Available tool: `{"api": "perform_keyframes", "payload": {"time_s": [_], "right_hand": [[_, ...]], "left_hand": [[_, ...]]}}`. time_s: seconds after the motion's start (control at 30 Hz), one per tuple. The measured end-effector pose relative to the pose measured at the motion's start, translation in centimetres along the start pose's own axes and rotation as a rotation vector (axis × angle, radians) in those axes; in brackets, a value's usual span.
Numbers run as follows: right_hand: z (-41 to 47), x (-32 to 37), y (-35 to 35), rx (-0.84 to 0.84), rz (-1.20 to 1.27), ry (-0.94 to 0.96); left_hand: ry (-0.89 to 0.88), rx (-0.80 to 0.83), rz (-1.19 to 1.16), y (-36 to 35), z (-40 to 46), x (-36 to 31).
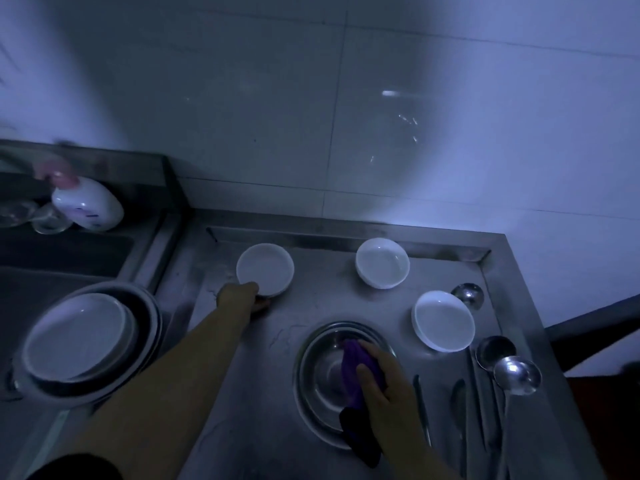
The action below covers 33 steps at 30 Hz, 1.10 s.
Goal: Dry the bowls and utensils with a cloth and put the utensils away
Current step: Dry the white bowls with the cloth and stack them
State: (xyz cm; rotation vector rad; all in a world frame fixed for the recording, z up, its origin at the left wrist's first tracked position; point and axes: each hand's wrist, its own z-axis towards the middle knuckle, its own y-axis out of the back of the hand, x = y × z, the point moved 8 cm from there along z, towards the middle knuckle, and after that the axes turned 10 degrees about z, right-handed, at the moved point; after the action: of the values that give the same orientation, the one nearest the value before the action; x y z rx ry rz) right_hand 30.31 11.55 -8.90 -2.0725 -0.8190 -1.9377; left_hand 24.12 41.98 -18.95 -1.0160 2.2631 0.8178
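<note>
The round stainless-steel bowl (332, 382) is sitting on the steel counter (242, 358), and everything else is placed from it. Inside it, the right hand (388, 386) is pressing a purple cloth (360, 372) against the inner wall, fingers curling round the bunched fabric; the cloth's dark tail is trailing over the near rim. Up and to the left of the steel bowl, the left hand (242, 297) is gripping the near rim of a shallow white ceramic bowl (265, 270), though in this dim light the fingers are barely showing. Two more white bowls (382, 263) are standing beyond and to the right. Just right of the steel bowl, ladles, spoons and knives (485, 393) are lying side by side.

The white bowls are probably wet, slick and breakable, so a thumb-inside rim grip looks safest. The steel bowl is light and would likely skate about unless steadied.
</note>
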Motion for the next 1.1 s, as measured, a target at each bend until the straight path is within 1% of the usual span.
{"api": "perform_keyframes", "payload": {"time_s": [0.07, 0.13, 0.27, 0.33, 0.47, 0.53, 0.7, 0.8, 0.97, 1.03, 1.1], "right_hand": [[0.1, -0.2, 0.3, 0.012, 0.008, -0.004], [0.4, 0.2, 0.3, 0.032, 0.003, -0.004], [1.1, 2.5, -0.8, 0.074, -0.058, 0.049], [1.3, 4.6, -1.6, 0.098, -0.064, 0.069], [0.3, 9.3, -3.3, 0.146, -0.031, 0.158], [-1.2, 11.7, -3.8, 0.151, -0.017, 0.223], [-5.8, 15.4, -4.6, 0.128, 0.125, 0.296], [-8.2, 16.4, -5.2, 0.095, 0.128, 0.317], [-12.0, 17.3, -6.0, 0.043, 0.118, 0.347], [-13.3, 17.9, -6.1, 0.010, 0.103, 0.375], [-14.4, 18.6, -6.2, 0.003, 0.088, 0.402]], "left_hand": [[-0.041, -0.030, 0.055, 1.0, -1.4, 0.5], [-0.125, -0.039, 0.127, 2.1, -3.5, 0.6], [-0.302, -0.040, 0.112, 4.6, -9.5, 0.0], [-0.407, -0.053, 0.158, 6.2, -13.1, -0.3], [-0.658, -0.141, 0.382, 9.8, -20.9, -1.7], [-0.772, -0.152, 0.458, 11.2, -24.6, -2.3], [-1.061, -0.164, 0.567, 14.9, -30.7, -3.5], [-1.209, -0.192, 0.680, 16.9, -32.8, -3.9], [-1.432, -0.125, 0.702, 19.1, -35.9, -3.2], [-1.493, -0.117, 0.684, 19.6, -37.0, -2.9], [-1.498, -0.125, 0.664, 20.2, -37.5, -2.8]]}}
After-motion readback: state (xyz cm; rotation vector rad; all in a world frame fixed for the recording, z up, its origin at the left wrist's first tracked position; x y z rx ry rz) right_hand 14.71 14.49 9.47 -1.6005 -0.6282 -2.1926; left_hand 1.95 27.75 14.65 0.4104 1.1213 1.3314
